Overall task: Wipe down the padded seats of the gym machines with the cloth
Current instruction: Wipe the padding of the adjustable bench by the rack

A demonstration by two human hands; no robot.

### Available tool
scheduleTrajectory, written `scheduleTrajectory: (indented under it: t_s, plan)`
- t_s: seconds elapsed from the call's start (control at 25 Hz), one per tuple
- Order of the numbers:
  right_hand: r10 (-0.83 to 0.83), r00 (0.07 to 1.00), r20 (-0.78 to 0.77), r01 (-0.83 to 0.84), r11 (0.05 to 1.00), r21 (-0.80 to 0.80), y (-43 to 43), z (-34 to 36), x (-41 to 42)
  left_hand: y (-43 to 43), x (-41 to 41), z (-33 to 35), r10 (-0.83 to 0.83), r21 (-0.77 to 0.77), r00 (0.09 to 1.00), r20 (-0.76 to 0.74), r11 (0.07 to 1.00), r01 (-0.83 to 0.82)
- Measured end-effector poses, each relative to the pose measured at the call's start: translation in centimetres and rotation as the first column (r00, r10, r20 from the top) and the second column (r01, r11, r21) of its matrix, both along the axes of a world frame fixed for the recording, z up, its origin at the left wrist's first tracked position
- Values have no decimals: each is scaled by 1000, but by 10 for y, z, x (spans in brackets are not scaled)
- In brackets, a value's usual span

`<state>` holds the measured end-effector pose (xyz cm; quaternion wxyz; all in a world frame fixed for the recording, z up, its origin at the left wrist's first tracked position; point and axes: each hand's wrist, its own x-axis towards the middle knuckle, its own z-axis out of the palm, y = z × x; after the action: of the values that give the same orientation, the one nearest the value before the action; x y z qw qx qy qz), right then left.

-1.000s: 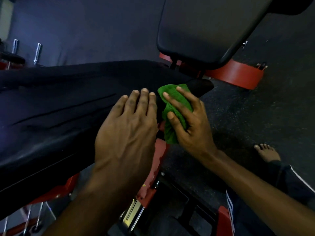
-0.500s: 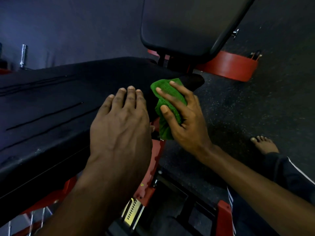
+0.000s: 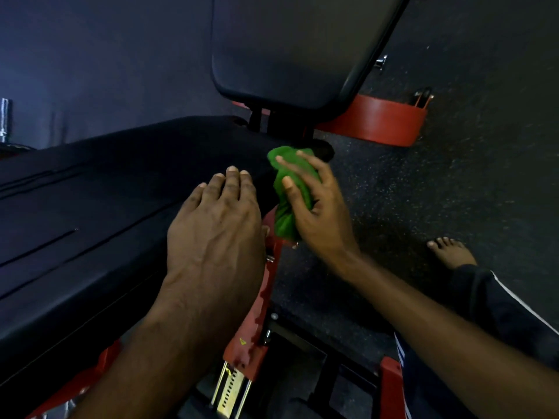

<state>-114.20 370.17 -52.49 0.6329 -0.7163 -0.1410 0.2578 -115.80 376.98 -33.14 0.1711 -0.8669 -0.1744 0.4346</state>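
Note:
A long black padded seat (image 3: 90, 213) runs from the left edge to the middle of the head view. My left hand (image 3: 217, 225) lies flat on its near end, fingers together and holding nothing. My right hand (image 3: 314, 210) grips a bunched green cloth (image 3: 290, 189) and presses it against the seat's right end edge. Part of the cloth is hidden under my fingers. A second black pad (image 3: 290, 46) tilts up just behind the cloth.
The red steel frame (image 3: 257, 328) with a perforated metal adjuster (image 3: 230, 391) sits below the seat. A curved red base piece (image 3: 390, 122) lies on the dark speckled rubber floor (image 3: 453, 176). My bare foot (image 3: 450, 252) stands at the right. A chrome bar end (image 3: 4, 119) shows far left.
My right hand has slid the cloth a little along the seat's end edge, fingers shifting over it. My left hand stays flat on the pad. The camera view has shifted slightly.

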Motion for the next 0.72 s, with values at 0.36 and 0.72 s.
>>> scheduleTrajectory:
  t_s: [0.36, 0.72]
  plan:
    - [-95, 976, -194, 93, 996, -17, 12, -15, 12, 3, 21, -29, 4, -39, 1000, -10, 999, -5]
    - [-40, 978, -203, 38, 999, -14, 0, -31, 17, 14, 30, -51, 20, -59, 1000, -1, 998, -20]
